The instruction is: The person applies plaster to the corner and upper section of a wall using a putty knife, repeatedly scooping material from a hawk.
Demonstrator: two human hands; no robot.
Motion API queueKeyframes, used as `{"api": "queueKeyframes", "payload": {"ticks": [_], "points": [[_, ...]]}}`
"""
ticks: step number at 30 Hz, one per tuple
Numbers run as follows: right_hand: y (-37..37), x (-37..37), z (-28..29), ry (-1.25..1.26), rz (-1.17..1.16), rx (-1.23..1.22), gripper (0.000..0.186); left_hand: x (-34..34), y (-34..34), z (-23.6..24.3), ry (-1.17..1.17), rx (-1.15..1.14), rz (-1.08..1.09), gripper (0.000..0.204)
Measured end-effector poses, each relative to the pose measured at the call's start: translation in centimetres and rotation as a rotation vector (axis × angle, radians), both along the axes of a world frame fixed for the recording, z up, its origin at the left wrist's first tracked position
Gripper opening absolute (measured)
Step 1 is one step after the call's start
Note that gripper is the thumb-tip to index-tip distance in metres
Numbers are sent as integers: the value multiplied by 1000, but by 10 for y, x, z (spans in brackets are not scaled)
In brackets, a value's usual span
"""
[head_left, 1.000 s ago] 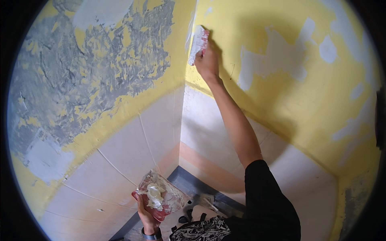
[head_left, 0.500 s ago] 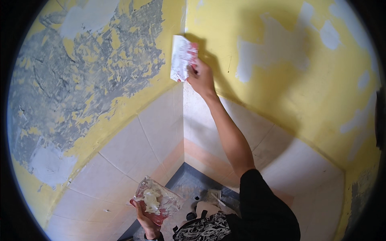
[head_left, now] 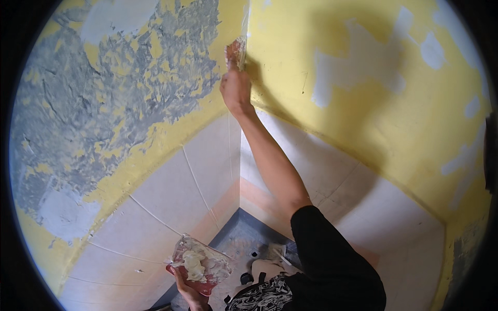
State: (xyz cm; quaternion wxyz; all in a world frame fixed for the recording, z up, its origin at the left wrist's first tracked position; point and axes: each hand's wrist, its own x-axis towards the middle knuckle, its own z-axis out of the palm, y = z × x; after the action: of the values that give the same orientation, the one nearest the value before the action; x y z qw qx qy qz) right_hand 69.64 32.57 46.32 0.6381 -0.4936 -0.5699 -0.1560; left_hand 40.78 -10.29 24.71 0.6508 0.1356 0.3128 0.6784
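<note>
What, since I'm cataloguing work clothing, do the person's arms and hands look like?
A plain black sleeve ends near the right elbow; the forearm below is bare. The right hand and left hand are ungloved. The right wrist bears nothing visible; a dark sliver at the left wrist is too cropped to identify.

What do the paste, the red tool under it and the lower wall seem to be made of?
Paste: likely plaster or filler; off-white, soft-looking, heaped in uneven folds.
Red tool: probably plastic where smooth red shows; smears hide much of the rest, leaving that material unclear.
Lower wall: seemingly ceramic tile, with a pale, smooth finish and straight joint lines.
</note>
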Motion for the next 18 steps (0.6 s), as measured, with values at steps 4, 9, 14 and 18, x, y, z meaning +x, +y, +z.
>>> {"api": "queueKeyframes", "payload": {"ticks": [4, 9, 14, 18], "points": [[-43, -41, 0, 8, 226, -52, 13, -23, -17, -7, 65, -19, 39, 53], [-113, 19, -36, 20, 408, -77, 29, -18, -3, -11, 70, 37, 34, 56], [-254, 47, -65, 351, 749, -302, 30, -7, 12, 8, 22, 55, 45, 50], [-350, 45, -92, 315, 748, -537, 34, 2, 26, 33, -40, 108, -11, 48]]}}
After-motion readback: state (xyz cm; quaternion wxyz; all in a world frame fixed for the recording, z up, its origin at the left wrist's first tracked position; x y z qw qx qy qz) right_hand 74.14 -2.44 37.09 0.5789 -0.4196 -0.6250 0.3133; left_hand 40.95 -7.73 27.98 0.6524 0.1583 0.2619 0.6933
